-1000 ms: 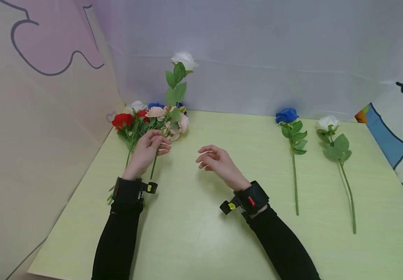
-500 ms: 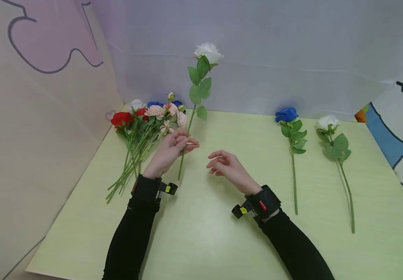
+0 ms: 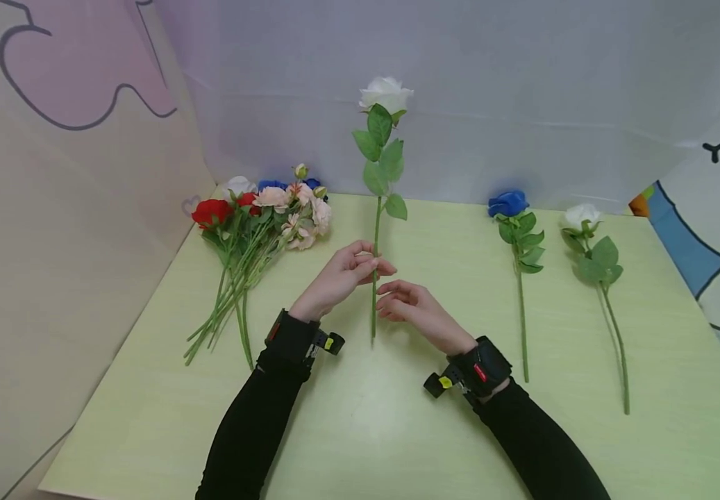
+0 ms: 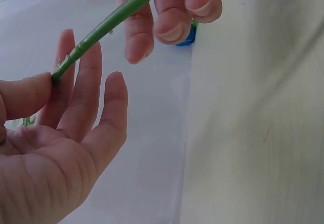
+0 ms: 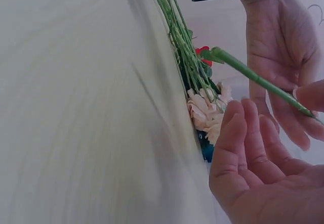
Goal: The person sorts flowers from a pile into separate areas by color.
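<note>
A white rose (image 3: 386, 96) with green leaves stands upright over the middle of the table. My left hand (image 3: 346, 276) pinches its green stem (image 4: 109, 23) between thumb and fingers, in the lower half of the stem. Close by on the right, my right hand (image 3: 419, 312) has loosely bent fingers and holds nothing. In the right wrist view those fingers (image 5: 255, 155) lie beside the stem, seemingly apart from it. The stem's lower end hangs just below both hands in the head view.
At the left lies a bunch of flowers: red roses (image 3: 212, 212), pink blooms (image 3: 272, 198), white and blue ones behind. On the right side lie a blue rose (image 3: 508, 203) and another white rose (image 3: 582, 217). A pale curtain (image 3: 459, 104) closes the table's back.
My left hand has carried the white rose rightward from the bunch to mid-table, and the rose is now more upright. My right hand has shifted slightly right; the two hands are closer together.
</note>
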A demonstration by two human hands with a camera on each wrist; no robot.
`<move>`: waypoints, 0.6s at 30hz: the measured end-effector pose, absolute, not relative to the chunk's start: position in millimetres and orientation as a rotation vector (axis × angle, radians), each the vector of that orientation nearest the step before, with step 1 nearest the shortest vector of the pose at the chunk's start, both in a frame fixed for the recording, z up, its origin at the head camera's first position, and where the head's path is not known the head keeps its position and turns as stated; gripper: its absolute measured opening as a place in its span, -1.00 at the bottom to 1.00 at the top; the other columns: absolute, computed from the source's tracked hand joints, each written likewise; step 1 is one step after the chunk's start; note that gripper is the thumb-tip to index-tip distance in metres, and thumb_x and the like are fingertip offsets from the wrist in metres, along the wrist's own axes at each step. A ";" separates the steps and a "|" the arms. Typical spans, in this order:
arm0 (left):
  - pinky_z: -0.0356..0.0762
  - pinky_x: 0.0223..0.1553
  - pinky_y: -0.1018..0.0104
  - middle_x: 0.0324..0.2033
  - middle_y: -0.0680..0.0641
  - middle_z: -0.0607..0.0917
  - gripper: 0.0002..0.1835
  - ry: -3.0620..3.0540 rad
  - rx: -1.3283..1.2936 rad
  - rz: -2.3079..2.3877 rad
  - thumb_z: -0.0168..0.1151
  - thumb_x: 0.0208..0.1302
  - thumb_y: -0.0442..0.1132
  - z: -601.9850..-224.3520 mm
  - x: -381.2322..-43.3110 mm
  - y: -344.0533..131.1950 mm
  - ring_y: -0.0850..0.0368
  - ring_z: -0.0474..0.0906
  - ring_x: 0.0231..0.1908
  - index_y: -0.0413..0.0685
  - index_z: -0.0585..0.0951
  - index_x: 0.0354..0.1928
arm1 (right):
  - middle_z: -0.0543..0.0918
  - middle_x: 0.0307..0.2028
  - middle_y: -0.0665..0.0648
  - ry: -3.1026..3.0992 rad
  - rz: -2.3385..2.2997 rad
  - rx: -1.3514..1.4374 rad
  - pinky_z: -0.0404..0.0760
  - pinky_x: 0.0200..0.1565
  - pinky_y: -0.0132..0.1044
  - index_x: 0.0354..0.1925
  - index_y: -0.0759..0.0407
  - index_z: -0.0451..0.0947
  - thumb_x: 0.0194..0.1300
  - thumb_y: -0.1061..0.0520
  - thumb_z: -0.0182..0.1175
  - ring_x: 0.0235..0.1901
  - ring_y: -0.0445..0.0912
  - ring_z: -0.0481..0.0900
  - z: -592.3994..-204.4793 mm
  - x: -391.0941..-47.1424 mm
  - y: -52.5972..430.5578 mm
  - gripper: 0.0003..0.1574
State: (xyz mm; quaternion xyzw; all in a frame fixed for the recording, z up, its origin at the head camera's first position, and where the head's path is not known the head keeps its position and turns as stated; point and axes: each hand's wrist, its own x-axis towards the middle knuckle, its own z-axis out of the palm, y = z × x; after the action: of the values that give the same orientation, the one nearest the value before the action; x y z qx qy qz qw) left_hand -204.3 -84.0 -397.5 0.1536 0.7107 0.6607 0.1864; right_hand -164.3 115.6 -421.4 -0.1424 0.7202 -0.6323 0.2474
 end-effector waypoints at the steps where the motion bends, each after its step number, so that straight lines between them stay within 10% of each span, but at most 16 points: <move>1: 0.46 0.35 -0.02 0.05 -0.32 0.72 -0.93 2.004 0.433 1.852 -0.11 0.61 -0.28 -398.6 -204.2 -83.3 -0.06 0.58 0.23 -0.07 0.38 -0.08 | 0.58 0.09 0.44 1.942 -1.730 -0.389 0.61 0.21 -0.08 0.32 0.46 0.30 0.50 0.15 0.02 0.01 -0.04 0.66 -421.8 -164.2 115.1 -0.44; 18: 0.39 -0.07 0.30 0.03 -0.45 0.68 -0.95 2.036 0.513 1.789 -0.05 0.59 -0.29 -407.8 -200.3 -74.2 0.13 0.64 -0.19 -0.11 0.39 -0.08 | 0.65 -0.23 -0.03 1.623 -1.863 -0.397 0.60 -0.08 -0.36 0.20 0.42 0.31 0.61 0.20 -0.16 -0.21 -0.21 0.62 -420.5 -158.7 103.1 -0.64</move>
State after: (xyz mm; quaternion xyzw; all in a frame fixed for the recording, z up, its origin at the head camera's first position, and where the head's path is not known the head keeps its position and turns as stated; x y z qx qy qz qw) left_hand -200.3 -74.2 -407.8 0.1825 0.7245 0.6368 0.1904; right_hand -158.7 103.1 -420.5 -0.1505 0.6157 -0.7068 0.3142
